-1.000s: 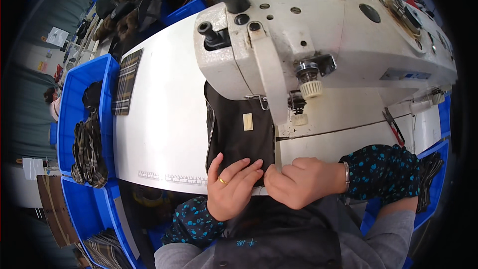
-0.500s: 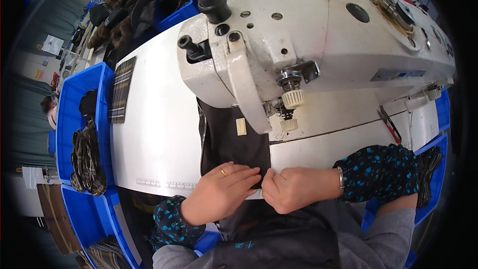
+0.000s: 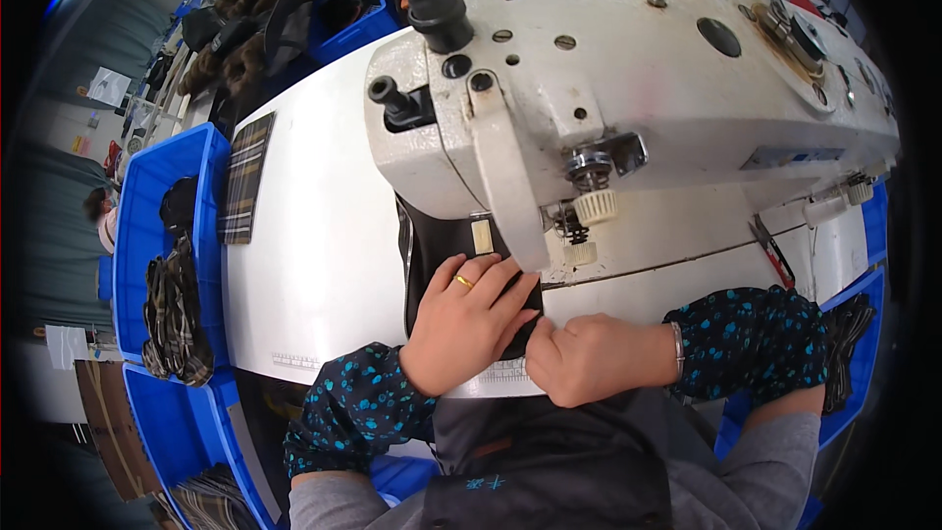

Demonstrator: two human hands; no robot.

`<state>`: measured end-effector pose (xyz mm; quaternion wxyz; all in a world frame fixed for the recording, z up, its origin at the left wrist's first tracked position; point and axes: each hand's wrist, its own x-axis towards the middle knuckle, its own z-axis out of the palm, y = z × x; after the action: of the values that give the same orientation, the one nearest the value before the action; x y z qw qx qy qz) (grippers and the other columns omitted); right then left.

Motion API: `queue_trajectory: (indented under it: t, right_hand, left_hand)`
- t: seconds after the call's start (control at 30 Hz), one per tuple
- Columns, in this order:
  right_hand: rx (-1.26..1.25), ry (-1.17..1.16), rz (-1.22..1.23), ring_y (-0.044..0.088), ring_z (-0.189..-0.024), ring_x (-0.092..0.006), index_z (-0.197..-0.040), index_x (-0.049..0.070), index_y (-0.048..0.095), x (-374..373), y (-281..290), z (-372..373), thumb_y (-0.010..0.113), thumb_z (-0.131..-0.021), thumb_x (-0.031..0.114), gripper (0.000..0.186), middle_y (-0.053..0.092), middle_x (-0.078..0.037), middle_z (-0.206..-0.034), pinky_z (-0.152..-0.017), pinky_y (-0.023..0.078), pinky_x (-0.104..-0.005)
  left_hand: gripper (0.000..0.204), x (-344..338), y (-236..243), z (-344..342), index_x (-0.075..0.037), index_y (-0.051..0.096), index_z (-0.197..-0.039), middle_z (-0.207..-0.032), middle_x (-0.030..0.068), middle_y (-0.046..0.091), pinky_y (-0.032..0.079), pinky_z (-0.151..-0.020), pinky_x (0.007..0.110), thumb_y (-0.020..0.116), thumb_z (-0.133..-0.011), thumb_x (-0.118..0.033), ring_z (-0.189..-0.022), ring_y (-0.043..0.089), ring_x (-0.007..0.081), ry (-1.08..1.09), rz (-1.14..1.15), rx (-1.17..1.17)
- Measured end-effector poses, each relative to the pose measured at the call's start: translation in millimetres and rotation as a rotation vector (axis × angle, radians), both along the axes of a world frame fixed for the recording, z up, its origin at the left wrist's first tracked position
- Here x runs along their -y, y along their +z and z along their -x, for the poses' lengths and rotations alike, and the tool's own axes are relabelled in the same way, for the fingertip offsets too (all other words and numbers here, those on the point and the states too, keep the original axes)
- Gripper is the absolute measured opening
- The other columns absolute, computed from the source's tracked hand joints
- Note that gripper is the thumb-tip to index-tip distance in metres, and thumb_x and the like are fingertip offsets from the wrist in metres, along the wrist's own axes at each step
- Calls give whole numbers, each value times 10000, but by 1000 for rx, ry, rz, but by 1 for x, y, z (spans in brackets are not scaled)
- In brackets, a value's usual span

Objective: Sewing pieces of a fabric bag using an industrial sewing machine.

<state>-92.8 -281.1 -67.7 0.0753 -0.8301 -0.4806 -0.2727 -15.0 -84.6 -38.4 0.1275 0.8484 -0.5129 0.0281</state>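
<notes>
A dark fabric piece [image 3: 435, 240] lies under the head of a white sewing machine [image 3: 677, 98], its near part on the white table. A zipper [image 3: 405, 265] runs along its left edge, and a small cream patch [image 3: 482, 237] sits on top. My left hand [image 3: 459, 322] rests flat on the fabric, fingers stretched toward the presser area. At the fabric's near right corner, my right hand [image 3: 594, 358] is closed, thumb and forefinger pinching the edge. The machine's lever partly hides the needle area.
Red-handled thread snips [image 3: 773, 253] lie to the right on the table. A plaid fabric piece [image 3: 245, 177] lies at the left edge, beside a blue bin [image 3: 132, 265] holding plaid and dark cloth. Another blue bin [image 3: 876, 304] stands at the right. A printed ruler [image 3: 294, 361] marks the near edge.
My left hand has slid forward along the fabric, closer to the machine's needle area. The fabric has shifted slightly away from me, its near end with it. My right hand stays at its edge.
</notes>
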Motion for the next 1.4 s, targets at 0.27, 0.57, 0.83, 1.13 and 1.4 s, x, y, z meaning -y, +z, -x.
queue_trajectory:
  t: [0.27,0.57,0.83,1.13,1.4]
  right_hand:
    - [29,-66,-80,528,-471,-151,-671,2,571,6,-13,-28,640,-737,109,144,555,-145,-682,-380,422,-293]
    - [-68,-181,-159,587,-568,-189,-764,52,591,19,-9,-48,649,-793,115,90,562,-76,-777,-476,475,-320]
    - [-342,-246,-238,653,-637,-238,-946,97,653,25,-11,-49,679,-812,156,148,643,-51,-842,-542,511,-386]
    - [-512,-156,-261,607,-539,-289,-959,128,720,39,-5,-52,703,-771,156,191,570,-73,-610,-516,480,-417]
    - [-386,-133,-173,594,-515,-274,-864,109,699,37,-1,-47,690,-775,135,93,536,-63,-569,-500,463,-419]
  left_hand:
    - [294,8,-4,-33,-111,737,-1129,-1150,53,659,451,-957,446,753,-862,-234,-1073,627,264,-30,71,69]
    - [346,4,13,-46,-154,725,-1147,-1118,40,686,445,-879,407,756,-802,-162,-1000,641,279,-42,139,-77]
    - [284,-8,-7,-34,-70,735,-1064,-1002,32,652,495,-1000,414,689,-785,-98,-1049,649,215,-116,77,124]
    - [280,-6,-1,-34,-17,741,-1045,-974,47,652,535,-931,369,678,-784,-96,-961,648,208,-213,107,164]
    - [233,-4,-1,-35,-27,752,-1015,-972,42,653,547,-905,362,688,-802,-98,-937,640,208,-233,124,171]
